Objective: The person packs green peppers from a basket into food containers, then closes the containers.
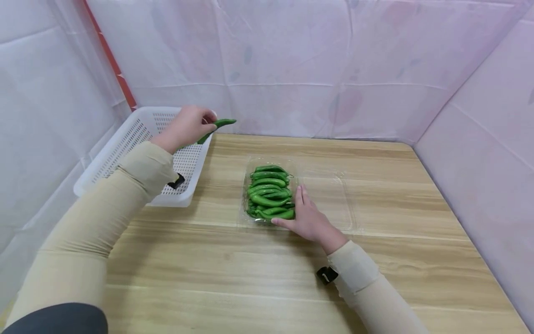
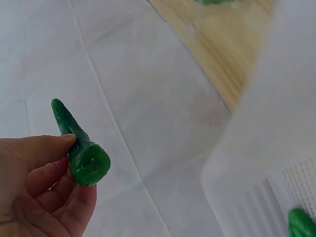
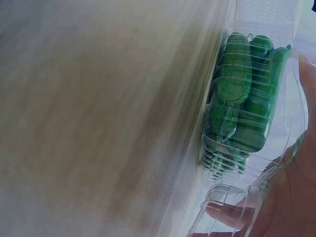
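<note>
My left hand pinches a green chili pepper between thumb and fingers, above the far right corner of a white plastic basket. In the left wrist view the stem end of this pepper faces the camera. Another green pepper shows inside the basket there. Several green chili peppers lie stacked in a clear plastic box at the middle of the table. With fingers extended, my right hand rests at the box's near right corner, its thumb along the front side.
The clear lid of the box lies folded out flat to the right on the wooden table. Pale sheeting hangs behind the table and along both sides. The basket stands at the far left, close to the sheeting.
</note>
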Tool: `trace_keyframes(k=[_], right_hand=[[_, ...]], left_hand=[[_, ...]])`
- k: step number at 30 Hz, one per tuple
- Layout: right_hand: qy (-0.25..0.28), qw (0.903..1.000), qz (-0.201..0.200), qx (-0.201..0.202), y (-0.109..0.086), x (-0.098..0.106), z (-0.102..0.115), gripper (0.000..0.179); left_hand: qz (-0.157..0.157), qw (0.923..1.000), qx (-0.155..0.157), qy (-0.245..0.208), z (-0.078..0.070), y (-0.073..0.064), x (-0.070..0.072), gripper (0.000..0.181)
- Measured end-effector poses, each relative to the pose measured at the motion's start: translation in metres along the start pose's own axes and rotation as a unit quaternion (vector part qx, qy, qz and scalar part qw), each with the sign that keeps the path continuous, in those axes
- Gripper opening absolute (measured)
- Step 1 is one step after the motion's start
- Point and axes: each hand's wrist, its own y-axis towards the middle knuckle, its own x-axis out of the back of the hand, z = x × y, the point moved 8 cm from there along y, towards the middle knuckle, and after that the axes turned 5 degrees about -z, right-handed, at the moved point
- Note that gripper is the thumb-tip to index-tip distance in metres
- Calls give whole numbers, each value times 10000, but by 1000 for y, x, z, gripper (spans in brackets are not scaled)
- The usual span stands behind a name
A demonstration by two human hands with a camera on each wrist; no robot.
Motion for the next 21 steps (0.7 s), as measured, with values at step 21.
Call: trace_keyframes(k=[21], right_hand=[[92, 9999, -11, 55, 6, -4, 4, 122]], left_hand=[[1011, 9887, -1022, 415, -76, 30, -114, 10]])
